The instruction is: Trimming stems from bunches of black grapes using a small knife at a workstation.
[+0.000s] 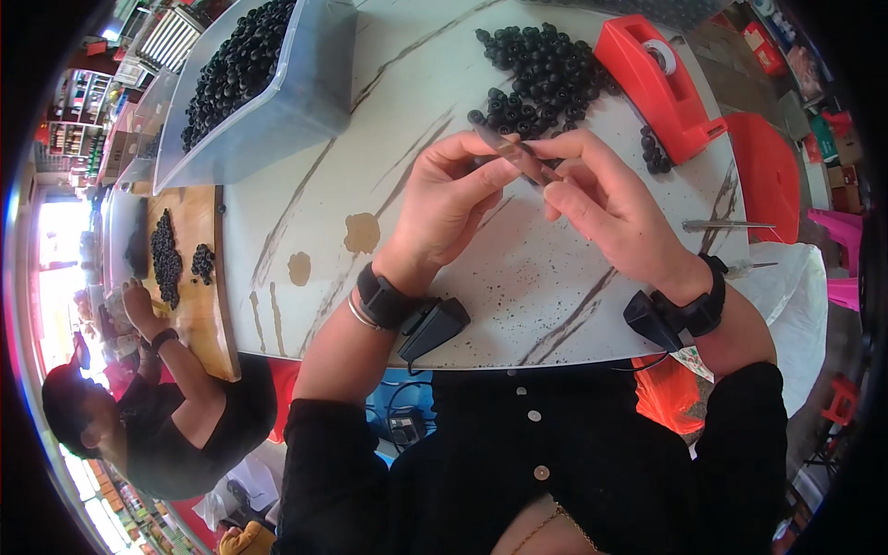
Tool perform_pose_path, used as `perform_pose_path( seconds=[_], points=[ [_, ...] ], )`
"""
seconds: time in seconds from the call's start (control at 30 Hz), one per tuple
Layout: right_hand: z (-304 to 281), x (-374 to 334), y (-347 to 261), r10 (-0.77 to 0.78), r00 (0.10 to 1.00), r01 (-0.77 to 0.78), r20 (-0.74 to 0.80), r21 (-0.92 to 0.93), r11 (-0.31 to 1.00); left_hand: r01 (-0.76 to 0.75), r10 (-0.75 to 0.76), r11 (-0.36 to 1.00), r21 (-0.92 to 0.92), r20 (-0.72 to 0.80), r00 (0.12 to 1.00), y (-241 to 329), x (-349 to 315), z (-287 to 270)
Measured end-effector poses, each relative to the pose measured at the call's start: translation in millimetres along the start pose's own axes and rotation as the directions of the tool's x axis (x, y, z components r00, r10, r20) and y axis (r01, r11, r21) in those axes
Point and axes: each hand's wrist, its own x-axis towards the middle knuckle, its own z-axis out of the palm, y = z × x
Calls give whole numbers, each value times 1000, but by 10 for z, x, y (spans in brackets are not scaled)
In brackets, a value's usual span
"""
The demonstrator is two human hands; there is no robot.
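Observation:
My left hand [453, 190] and my right hand [610, 208] meet above the white marbled table, fingertips close together. Between them lies a slim, dark, pointed piece [499, 144] with a brownish sheen; its exact kind I cannot make out. Thumb and forefinger of each hand are pinched at it. Just beyond the fingertips spreads a pile of round black beads [546, 69], some with small holes showing. Whether a bead is also between the fingers is hidden.
A red tape dispenser [661, 92] stands right of the pile, near a small bead cluster [654, 151]. Tweezers [728, 225] lie by the right edge. A translucent bin [319, 88] of black beads fills the far left. Another person [176, 407] works at a wooden board [215, 305].

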Motion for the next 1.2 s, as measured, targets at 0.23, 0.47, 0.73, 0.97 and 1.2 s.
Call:
perform_pose_path(
  seconds=[0.23, 0.47, 0.73, 0.97, 1.2],
  points=[
    [-28, 10, 55, -42, 998, 45, 47, -61, 997, 39, -39, 999, 12, -31, 999, -7, -10, -21],
    [-18, 17, -22, 155, 986, -164, 66, 166, 972, 77, -77, 997, -27, -1, 997, 30, -7, -35],
    [-41, 21, -32, 254, 964, -264, 75, 346, 900, 72, -71, 997, -10, 37, 997, 13, -9, -30],
    [-54, 31, 2, 300, 953, -298, 37, 268, 916, 81, -90, 990, 112, 69, 994, -31, -35, 71],
    [-67, 30, 34, 247, 966, -257, 71, 256, 932, 63, -74, 992, 110, 95, 993, -30, -44, 62]
  ],
)
